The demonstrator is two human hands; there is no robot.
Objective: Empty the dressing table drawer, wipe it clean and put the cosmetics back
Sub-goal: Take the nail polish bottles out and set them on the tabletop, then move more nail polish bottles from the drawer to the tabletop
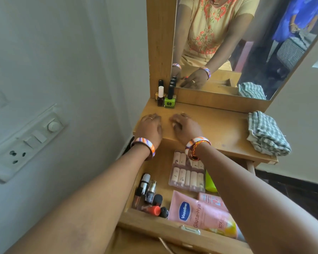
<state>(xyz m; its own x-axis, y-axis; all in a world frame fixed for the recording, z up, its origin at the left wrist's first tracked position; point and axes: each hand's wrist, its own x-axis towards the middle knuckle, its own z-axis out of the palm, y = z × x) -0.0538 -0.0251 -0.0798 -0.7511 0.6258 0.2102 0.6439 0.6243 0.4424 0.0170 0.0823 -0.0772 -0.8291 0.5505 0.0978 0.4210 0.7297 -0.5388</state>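
The dressing table's drawer (154,226) stands pulled out below the wooden top (220,125). Inside it lie several small nail polish bottles (151,197) on the left, a clear pack of pale tubes (187,176), a green item (210,184), a pink Vaseline tube (200,215) and a second pink tube (211,199). My left hand (151,127) and my right hand (185,128) rest side by side, palms down, on the table top behind the drawer. Neither holds anything I can see. A folded grey-and-white checked cloth (266,134) sits on the top at the right.
A green nail polish bottle (169,101) and a dark one with a white cap (160,99) stand at the back left of the top, against the mirror frame (160,43). The mirror (246,33) reflects me. A switch panel (26,142) is on the left wall.
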